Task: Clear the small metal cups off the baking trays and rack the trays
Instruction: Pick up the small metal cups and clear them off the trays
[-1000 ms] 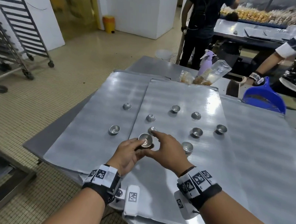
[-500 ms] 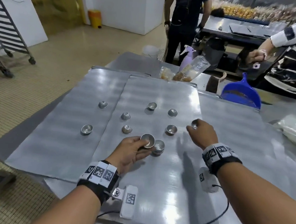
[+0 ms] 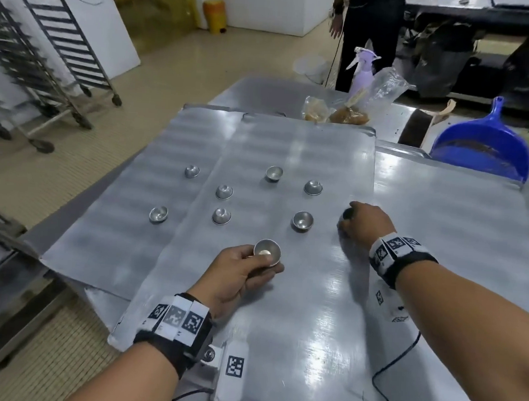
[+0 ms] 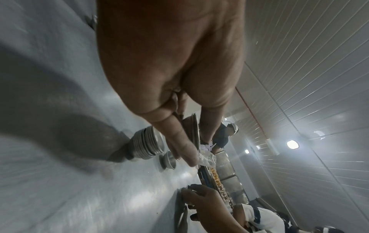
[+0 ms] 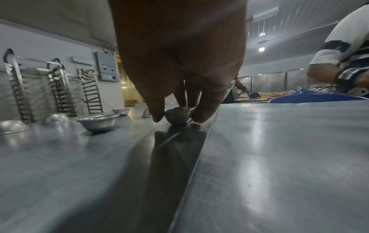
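Several small metal cups stand on overlapping baking trays, some upright, some upside down. My left hand grips a nested stack of cups just above the top tray's near middle. In the left wrist view the stack shows beside my fingers. My right hand reaches to the top tray's right edge. There its fingertips pinch one upright cup that still touches the tray.
A blue dustpan, plastic bags of food and a purple spray bottle lie at the table's far end. Wheeled tray racks stand on the floor to the left. A person in black stands beyond the table.
My right hand has left the stack in my left hand and moved right to the cup at the tray's edge. The left hand has stayed in place with the stack.
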Demonstrator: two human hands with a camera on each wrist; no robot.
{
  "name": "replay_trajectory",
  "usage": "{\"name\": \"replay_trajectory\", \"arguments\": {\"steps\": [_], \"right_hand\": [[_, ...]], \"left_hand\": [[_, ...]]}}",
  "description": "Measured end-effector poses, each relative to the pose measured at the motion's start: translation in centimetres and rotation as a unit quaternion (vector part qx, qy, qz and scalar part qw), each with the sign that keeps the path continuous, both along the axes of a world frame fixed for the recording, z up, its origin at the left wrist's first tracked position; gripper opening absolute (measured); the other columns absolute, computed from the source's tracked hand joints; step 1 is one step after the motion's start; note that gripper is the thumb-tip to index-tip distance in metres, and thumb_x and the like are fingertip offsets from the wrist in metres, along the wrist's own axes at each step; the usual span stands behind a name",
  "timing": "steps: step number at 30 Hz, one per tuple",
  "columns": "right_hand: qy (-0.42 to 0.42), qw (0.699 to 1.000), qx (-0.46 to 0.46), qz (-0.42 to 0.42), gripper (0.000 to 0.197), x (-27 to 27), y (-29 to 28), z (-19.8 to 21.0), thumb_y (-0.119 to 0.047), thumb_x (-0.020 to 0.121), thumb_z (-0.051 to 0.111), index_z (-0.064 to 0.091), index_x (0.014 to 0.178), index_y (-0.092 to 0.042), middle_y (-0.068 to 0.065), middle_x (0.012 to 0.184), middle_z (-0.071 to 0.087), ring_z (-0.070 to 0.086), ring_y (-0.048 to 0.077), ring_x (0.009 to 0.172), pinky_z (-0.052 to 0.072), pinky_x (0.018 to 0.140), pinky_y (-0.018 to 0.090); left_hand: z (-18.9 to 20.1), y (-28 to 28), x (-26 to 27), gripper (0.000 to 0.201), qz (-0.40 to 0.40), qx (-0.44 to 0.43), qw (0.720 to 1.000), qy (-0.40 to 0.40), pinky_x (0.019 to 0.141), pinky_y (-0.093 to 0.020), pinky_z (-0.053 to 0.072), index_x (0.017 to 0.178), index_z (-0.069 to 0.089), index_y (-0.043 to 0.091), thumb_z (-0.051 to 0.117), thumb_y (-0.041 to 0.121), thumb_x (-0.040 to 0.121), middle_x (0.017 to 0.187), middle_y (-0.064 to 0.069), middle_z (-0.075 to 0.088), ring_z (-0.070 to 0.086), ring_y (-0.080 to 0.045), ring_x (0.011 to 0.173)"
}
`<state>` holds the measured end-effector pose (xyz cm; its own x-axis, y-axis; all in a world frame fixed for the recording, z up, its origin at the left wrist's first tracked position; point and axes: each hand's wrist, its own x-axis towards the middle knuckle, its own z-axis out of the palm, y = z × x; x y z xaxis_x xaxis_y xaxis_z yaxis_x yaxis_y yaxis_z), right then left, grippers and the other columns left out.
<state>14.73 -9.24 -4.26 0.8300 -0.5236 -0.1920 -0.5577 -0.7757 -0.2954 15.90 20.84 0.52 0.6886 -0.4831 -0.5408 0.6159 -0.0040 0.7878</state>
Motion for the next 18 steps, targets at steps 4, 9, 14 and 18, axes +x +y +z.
{"name": "replay_trajectory", "arguments": {"steps": [4, 9, 14, 18], "right_hand": [[-0.105, 0.992, 0.069, 0.019, 0.016, -1.5, 2.4, 2.5, -0.035, 0.088, 0.065, 0.064, 0.095, -0.02, 0.007, 0.105, 0.071, 0.063, 0.032, 0.099, 0.043, 0.073, 0.032], [-0.253, 0.953, 0.142, 0.082, 0.049, -3.0, 8.8, 8.0, -0.045, 0.083, 0.073, 0.062, 0.125, -0.022, 0.002, 0.112, 0.072, 0.065, 0.023, 0.1, 0.051, 0.086, 0.035], [-0.211, 0.946, 0.125, 0.21, 0.058, -4.3, 15.4, 8.6, -0.053, 0.085, 0.069, 0.056, 0.134, -0.026, 0.0, 0.116, 0.069, 0.061, 0.021, 0.106, 0.046, 0.089, 0.036], [-0.219, 0.94, 0.127, 0.228, 0.057, -4.0, 18.5, 7.9, -0.054, 0.085, 0.067, 0.054, 0.135, -0.031, -0.001, 0.112, 0.069, 0.061, 0.021, 0.101, 0.048, 0.079, 0.036]], "left_hand": [[0.7, -0.5, -0.9, 0.029, 0.037, 0.0, 0.999, 0.0, 0.081, -0.032, 0.061, 0.115, 0.06, -0.015, 0.06, 0.008, 0.097, 0.112, -0.034, 0.068, 0.077, -0.025, 0.084], [1.5, -0.7, -1.1, 0.038, 0.112, -0.029, 0.993, 0.021, 0.087, -0.041, 0.059, 0.12, 0.059, -0.013, 0.056, 0.018, 0.098, 0.107, -0.031, 0.071, 0.073, -0.04, 0.096], [3.0, 0.1, -1.1, 0.025, 0.164, -0.087, 0.982, 0.034, 0.063, -0.036, 0.063, 0.093, 0.062, 0.002, 0.049, 0.023, 0.102, 0.087, -0.022, 0.074, 0.075, -0.027, 0.067], [3.1, 2.2, -0.9, 0.031, 0.171, -0.113, 0.979, 0.014, 0.068, -0.034, 0.062, 0.115, 0.062, 0.0, 0.049, 0.024, 0.102, 0.103, -0.021, 0.071, 0.073, -0.023, 0.078]]}}
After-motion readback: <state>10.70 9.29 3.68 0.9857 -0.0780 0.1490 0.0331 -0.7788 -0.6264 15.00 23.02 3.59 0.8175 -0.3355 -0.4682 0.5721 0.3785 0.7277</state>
